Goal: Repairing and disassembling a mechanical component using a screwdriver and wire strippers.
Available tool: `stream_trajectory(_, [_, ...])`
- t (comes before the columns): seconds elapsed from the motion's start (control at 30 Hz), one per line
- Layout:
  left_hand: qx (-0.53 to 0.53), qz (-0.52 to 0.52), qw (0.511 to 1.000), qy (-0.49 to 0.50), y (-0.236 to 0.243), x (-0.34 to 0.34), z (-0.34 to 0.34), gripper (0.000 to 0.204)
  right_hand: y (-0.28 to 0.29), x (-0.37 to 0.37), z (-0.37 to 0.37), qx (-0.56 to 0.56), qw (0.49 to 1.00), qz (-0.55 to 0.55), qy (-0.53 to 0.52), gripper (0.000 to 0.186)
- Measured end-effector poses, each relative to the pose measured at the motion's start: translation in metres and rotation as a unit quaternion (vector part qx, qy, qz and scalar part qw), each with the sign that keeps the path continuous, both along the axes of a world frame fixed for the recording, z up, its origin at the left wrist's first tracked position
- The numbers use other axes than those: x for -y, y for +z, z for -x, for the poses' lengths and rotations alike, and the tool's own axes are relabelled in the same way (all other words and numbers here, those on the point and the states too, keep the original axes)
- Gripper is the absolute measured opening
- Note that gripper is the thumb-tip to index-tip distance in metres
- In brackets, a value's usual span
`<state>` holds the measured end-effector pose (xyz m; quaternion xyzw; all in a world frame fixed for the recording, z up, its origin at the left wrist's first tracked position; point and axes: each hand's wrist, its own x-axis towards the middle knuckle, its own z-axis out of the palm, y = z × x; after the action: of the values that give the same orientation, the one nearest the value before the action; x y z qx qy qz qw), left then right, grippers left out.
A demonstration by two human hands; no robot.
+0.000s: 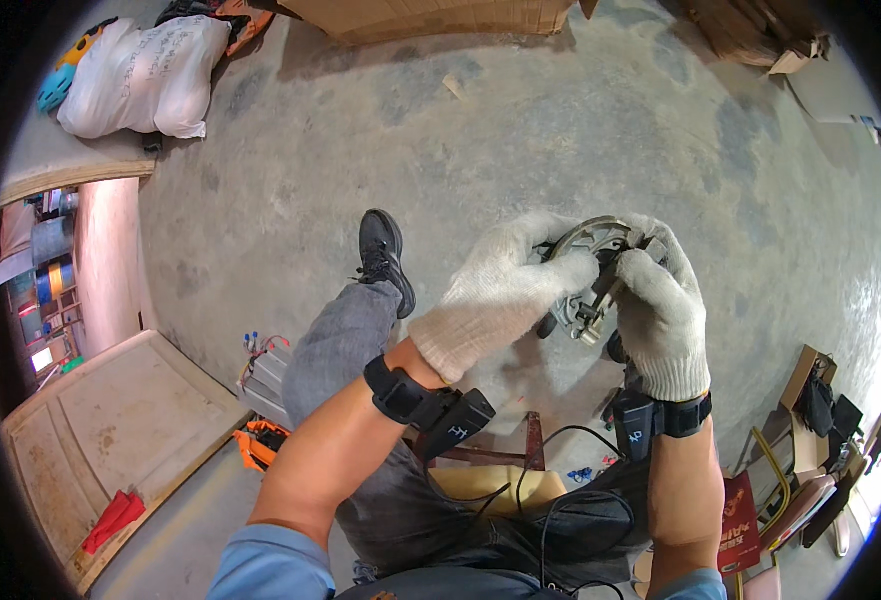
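Both my hands wear white knit gloves and meet on a round grey metal part (588,243) with black fittings, held above my lap. My left hand (505,290) wraps the part's left and upper rim, fingers curled over it. My right hand (660,310) grips its right side, fingers closed near a small metal clamp-like piece (592,318) at the lower middle. Black wrist devices with cables sit on both forearms. Much of the part is hidden behind the gloves.
My left leg in grey trousers stretches out to a black shoe (382,255) on the concrete floor. A white sack (145,75) lies at top left, a wooden board (110,430) at lower left, a battery pack with wires (265,372) beside my leg, cardboard boxes (430,15) beyond.
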<state>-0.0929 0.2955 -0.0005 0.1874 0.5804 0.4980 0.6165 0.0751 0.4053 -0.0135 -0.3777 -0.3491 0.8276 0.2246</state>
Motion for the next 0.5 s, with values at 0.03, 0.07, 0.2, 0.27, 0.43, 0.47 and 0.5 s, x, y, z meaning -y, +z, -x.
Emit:
stream_trajectory(0.03, [0.001,0.0,1.0,0.0,0.001,0.0,0.0,0.046,-0.001,-0.001,0.0,0.001,1.0,0.0,0.0,0.034])
stream_trajectory(0.07, [-0.014,-0.002,1.0,-0.008,0.003,0.0,0.001,0.045,-0.001,-0.001,-0.001,-0.009,1.0,0.007,0.003,0.034])
stream_trajectory(0.2, [-0.028,0.014,0.999,-0.038,0.009,-0.002,0.002,0.044,-0.003,-0.004,-0.005,-0.007,1.0,0.012,0.012,0.034])
stream_trajectory(0.27, [-0.008,0.0,1.0,-0.021,0.005,0.001,0.0,0.044,-0.001,-0.003,-0.003,-0.007,1.0,0.011,0.012,0.034])
stream_trajectory(0.43, [0.048,-0.011,0.999,0.013,0.004,0.002,0.0,0.045,-0.001,-0.007,-0.006,-0.029,0.999,0.029,0.01,0.035])
stream_trajectory(0.47, [0.045,-0.008,0.999,0.01,0.008,0.001,0.0,0.046,0.0,-0.009,-0.007,-0.052,0.998,0.045,0.016,0.037])
stream_trajectory(0.5, [0.043,-0.005,0.999,0.008,0.009,0.0,0.001,0.046,0.002,-0.011,-0.008,-0.075,0.995,0.06,0.022,0.039])
